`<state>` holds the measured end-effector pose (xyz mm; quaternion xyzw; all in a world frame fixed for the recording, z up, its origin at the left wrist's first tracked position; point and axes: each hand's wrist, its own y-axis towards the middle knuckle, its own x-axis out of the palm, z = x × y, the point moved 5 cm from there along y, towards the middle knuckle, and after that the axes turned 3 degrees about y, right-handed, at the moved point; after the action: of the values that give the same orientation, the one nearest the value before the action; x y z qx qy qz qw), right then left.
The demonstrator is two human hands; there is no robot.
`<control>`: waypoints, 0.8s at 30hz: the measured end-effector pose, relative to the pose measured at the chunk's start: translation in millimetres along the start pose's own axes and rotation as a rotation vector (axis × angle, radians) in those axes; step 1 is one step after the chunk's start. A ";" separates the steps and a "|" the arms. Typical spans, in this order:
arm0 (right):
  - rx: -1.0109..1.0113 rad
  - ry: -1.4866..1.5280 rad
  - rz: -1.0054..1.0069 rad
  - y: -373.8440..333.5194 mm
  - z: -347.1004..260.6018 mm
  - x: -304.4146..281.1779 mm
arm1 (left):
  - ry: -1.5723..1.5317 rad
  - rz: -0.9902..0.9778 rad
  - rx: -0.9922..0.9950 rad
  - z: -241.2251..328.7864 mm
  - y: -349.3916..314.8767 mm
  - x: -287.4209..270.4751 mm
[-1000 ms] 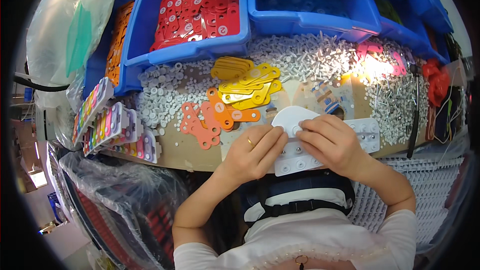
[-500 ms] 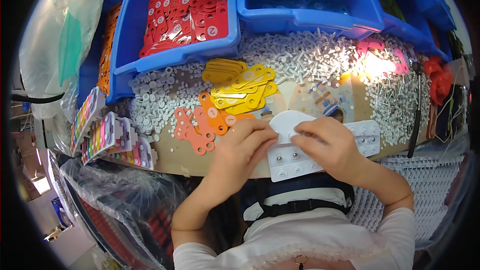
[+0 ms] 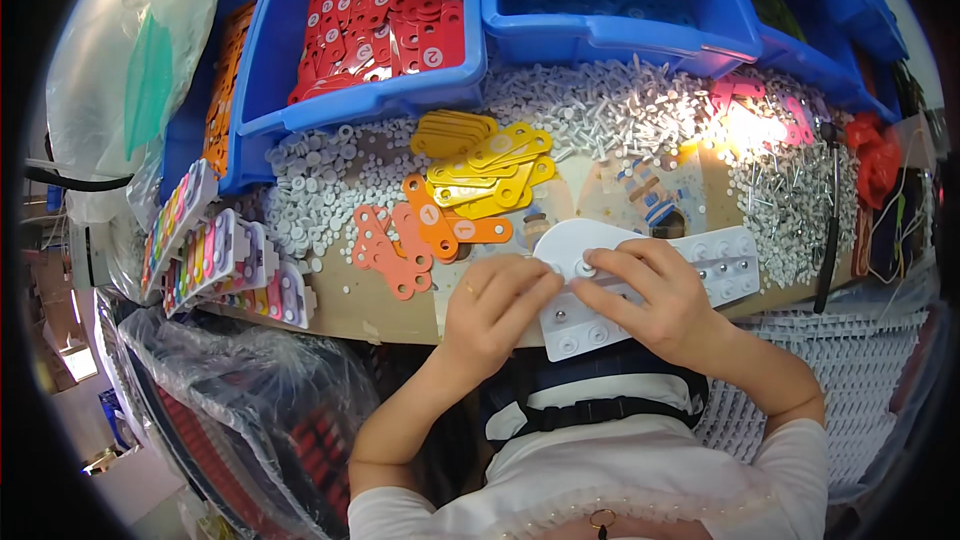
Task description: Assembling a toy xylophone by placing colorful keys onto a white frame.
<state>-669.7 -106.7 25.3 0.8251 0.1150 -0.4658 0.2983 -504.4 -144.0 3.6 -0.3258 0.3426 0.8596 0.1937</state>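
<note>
A white plastic toy xylophone base (image 3: 591,337) with rows of round sockets and small metal pins lies tilted at the table's front edge. My left hand (image 3: 497,312) grips its left rim, fingers bent and pressed together. Over the base's upper left part, my right hand (image 3: 655,300) is closed, its index fingertip and thumb at a small white round washer (image 3: 586,268). The right fingers hide the middle of the base. Just beyond lie orange key plates (image 3: 432,220), salmon key plates (image 3: 402,250) and a stack of yellow key plates (image 3: 495,172).
White washers (image 3: 310,185) and pins (image 3: 640,105) lie heaped behind, with metal screws (image 3: 785,210) at right. Blue bins (image 3: 360,105) stand at the back, one holding red plates (image 3: 385,15). Colourful finished xylophones (image 3: 225,255) lean at left; a black rod (image 3: 830,230) lies right.
My right thumb has moved down from the washer area and the right fingers have spread a little. My left hand has shifted slightly down along the base's rim.
</note>
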 end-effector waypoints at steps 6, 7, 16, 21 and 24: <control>0.077 0.040 0.006 -1.4 1.5 5.4 | 0.203 0.006 0.334 5.8 -7.2 -2.9; 0.077 0.040 0.003 -1.9 1.4 4.5 | 0.210 -0.023 0.331 6.6 -7.6 -4.1; 0.153 0.170 0.048 9.1 0.6 -0.5 | 0.209 -0.023 0.222 13.9 -9.2 -4.5; 0.184 0.123 0.025 15.8 -0.1 4.1 | 0.095 0.066 0.020 8.9 -5.6 -5.0; 0.273 0.290 0.053 11.5 8.8 3.4 | -0.015 0.036 -0.203 5.6 1.4 -1.8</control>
<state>-668.6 -121.4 23.4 0.9190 0.0709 -0.3455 0.1763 -506.3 -141.1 8.6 -0.3313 0.2581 0.8956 0.1468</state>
